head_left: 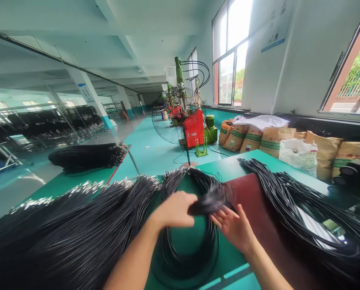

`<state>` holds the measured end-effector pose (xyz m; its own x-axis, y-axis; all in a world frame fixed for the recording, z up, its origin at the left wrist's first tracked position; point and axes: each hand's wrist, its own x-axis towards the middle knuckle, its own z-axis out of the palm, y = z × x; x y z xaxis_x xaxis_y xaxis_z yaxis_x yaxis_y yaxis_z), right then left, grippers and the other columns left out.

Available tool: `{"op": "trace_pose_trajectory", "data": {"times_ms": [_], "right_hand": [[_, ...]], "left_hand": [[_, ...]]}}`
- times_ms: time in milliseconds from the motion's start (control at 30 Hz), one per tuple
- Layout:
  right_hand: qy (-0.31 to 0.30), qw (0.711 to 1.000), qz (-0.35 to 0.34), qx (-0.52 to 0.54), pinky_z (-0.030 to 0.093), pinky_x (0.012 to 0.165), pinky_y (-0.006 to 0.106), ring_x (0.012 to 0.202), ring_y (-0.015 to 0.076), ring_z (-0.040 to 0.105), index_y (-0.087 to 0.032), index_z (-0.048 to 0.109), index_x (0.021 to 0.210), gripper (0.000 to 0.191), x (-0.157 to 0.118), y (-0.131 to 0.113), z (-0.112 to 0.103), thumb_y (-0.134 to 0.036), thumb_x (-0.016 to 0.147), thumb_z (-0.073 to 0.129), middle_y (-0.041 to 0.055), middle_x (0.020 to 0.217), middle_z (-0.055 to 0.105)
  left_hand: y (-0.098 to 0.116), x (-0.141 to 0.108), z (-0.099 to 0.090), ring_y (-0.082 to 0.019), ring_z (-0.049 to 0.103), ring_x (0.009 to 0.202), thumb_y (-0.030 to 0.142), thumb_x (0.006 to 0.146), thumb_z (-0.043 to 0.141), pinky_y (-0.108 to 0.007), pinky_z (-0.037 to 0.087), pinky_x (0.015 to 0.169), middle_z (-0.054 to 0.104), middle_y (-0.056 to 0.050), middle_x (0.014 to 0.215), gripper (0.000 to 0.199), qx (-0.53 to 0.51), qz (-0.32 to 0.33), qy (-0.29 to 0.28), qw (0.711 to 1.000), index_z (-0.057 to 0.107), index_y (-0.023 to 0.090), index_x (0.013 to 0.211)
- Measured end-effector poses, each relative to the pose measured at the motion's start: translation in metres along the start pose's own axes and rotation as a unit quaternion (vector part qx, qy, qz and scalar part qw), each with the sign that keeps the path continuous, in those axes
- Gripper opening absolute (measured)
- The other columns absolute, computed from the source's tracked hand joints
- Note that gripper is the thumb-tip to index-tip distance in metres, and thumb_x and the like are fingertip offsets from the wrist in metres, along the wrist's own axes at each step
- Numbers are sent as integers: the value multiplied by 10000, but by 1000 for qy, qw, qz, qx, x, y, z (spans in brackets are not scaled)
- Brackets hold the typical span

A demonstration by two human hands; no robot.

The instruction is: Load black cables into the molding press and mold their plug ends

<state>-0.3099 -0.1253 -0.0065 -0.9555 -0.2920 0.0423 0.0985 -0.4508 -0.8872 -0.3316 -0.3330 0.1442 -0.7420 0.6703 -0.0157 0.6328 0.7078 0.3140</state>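
Observation:
Near the middle of the head view, my left hand (177,209) is closed around one end of a short black cable bundle (211,200), which is blurred. My right hand (236,227) is beside the bundle's right end, palm up and fingers spread, holding nothing. Below both hands a large loop of black cables (184,264) lies on the green table (228,165). A thick pile of black cables with shiny metal ends (86,237) fills the left side. More black cables (276,201) lie at the right, next to a dark red sheet (249,197).
A black wire-cage fan (169,125) stands beyond the table, with red and green machines (194,129) behind it. Paper sacks (252,139) line the window wall. Another cable bundle (86,157) lies on the table's far left part. A black object (353,173) sits at the right edge.

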Motion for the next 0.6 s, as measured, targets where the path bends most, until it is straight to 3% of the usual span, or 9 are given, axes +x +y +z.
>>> {"op": "trace_pose_trajectory", "data": {"times_ms": [100,200,333,467,600], "right_hand": [[70,972,81,209,442,886,348,949,219,616,-127,646,899,608,11,-11,1,-658,796,369,121,924,693],[120,956,152,220,512,746,313,782,200,655,-101,630,844,470,30,-5,7,-543,812,472,120,789,700],[122,960,181,173,523,582,228,576,137,628,-70,603,732,271,62,-1,18,-332,795,567,102,644,662],[109,979,130,113,399,375,152,353,55,449,-135,515,580,118,83,-28,38,-122,655,607,-33,419,501],[59,997,34,43,343,347,167,351,65,411,-157,498,571,141,75,-86,77,-141,586,637,-52,380,467]], "left_hand": [[6,-20,56,-193,549,598,225,535,511,-267,308,504,600,-8,659,132,88,8,-36,995,448,207,650],[-4,-37,90,-210,586,677,207,547,509,-273,355,550,630,-9,740,154,88,-10,-24,996,431,213,680],[-21,-52,113,-199,587,698,190,557,521,-279,399,588,626,-8,765,169,73,-25,-2,997,438,213,703],[-31,-55,135,-221,586,705,179,571,540,-324,448,614,624,-40,805,224,46,-33,41,998,468,214,781],[-35,-50,148,-264,589,823,144,552,582,-405,481,732,626,-85,947,493,9,15,181,983,428,222,1014]]}}
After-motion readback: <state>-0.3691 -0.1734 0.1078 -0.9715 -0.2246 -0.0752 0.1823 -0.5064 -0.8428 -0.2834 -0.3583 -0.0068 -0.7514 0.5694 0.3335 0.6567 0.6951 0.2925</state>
